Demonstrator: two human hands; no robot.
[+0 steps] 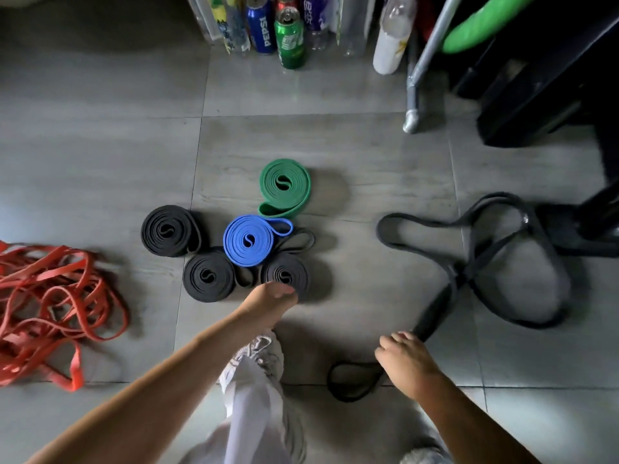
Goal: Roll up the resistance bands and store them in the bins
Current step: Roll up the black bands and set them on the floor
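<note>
Right hand (407,363) grip on loose black band (469,272), band lying forward-right

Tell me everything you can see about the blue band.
The blue band is wound into a flat, tight spiral, matte and rubbery-looking, lying on the floor. Its loose end sticks out as a small loop at upper right. It overlaps two black rolls nearer the person; the green roll sits just beyond.
</note>
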